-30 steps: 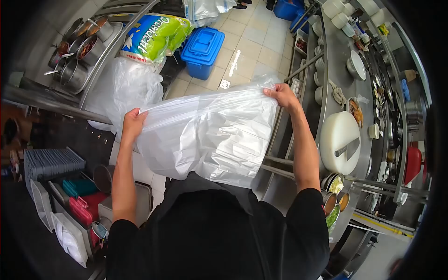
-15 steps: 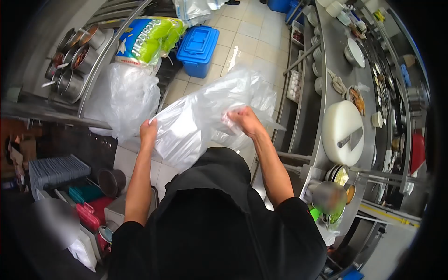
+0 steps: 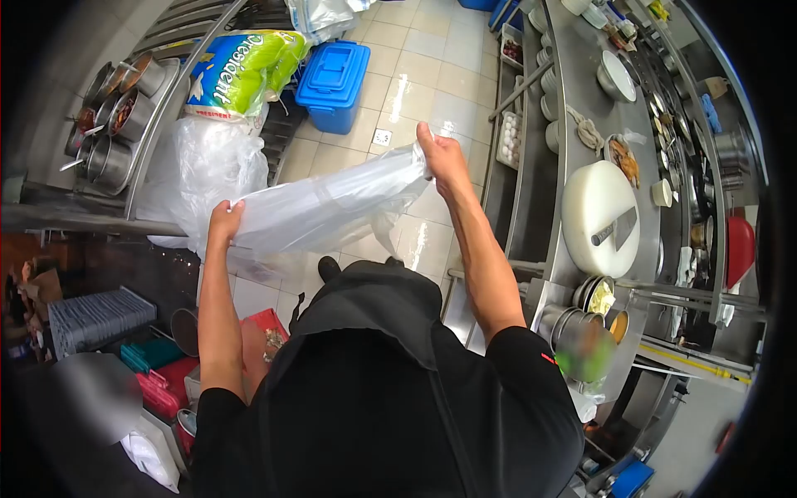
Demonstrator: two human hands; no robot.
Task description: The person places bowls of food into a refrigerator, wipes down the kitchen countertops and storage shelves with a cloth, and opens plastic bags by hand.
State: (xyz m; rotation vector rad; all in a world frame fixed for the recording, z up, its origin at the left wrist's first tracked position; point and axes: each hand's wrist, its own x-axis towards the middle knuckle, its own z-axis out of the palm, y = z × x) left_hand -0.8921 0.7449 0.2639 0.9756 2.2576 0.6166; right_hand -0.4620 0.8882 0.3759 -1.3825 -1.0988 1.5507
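Note:
A translucent white plastic bag (image 3: 324, 203) is stretched between my two hands above the tiled floor. My left hand (image 3: 224, 222) pinches one corner, close to another bundle of clear plastic bags (image 3: 203, 166) on the left shelf. Farther out and to the right, my right hand (image 3: 446, 162) is closed round the other end with the thumb up. The bag's upper edge runs taut between them, while its lower part hangs loose toward my shoes.
A blue lidded bin (image 3: 334, 87) stands on the floor ahead. Left, a green and blue sack (image 3: 245, 75) and metal pots (image 3: 108, 158) sit on racks. Along the right counter lie a round white chopping board (image 3: 594, 207), a cleaver (image 3: 614, 229) and a tray of eggs (image 3: 509, 139).
My right hand has moved outward and away from me, pulling the bag from bunched to taut. My left hand has shifted left. The view has turned slightly.

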